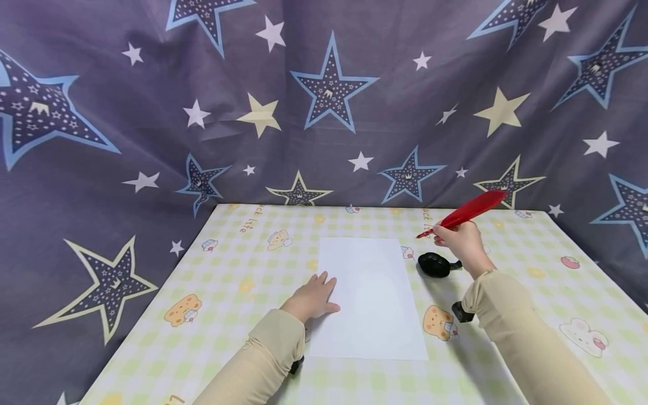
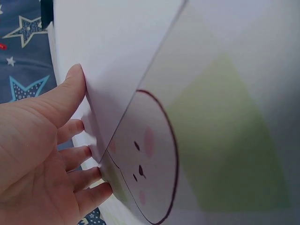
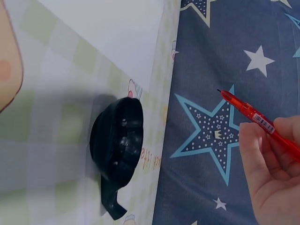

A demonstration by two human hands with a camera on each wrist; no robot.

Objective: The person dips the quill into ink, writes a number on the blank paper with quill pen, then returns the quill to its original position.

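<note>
A blank white sheet of paper [image 1: 369,298] lies on the table. My left hand [image 1: 311,298] rests at its left edge, thumb on the paper and fingers spread; the left wrist view shows the same hand [image 2: 51,150] from the palm side. In my right hand [image 1: 463,242] I pinch a red feather pen [image 1: 473,207], held above the table to the right of the paper. Its dark tip points left, away from the sheet, as the pen [image 3: 260,123] also shows in the right wrist view. Below that hand sits a black rounded object [image 1: 433,265] with a short stem.
A checked green-and-white tablecloth [image 1: 243,332] with cartoon prints covers the table. Behind it hangs a dark curtain [image 1: 228,146] with stars. The black object [image 3: 117,140] stands close to the paper's right edge.
</note>
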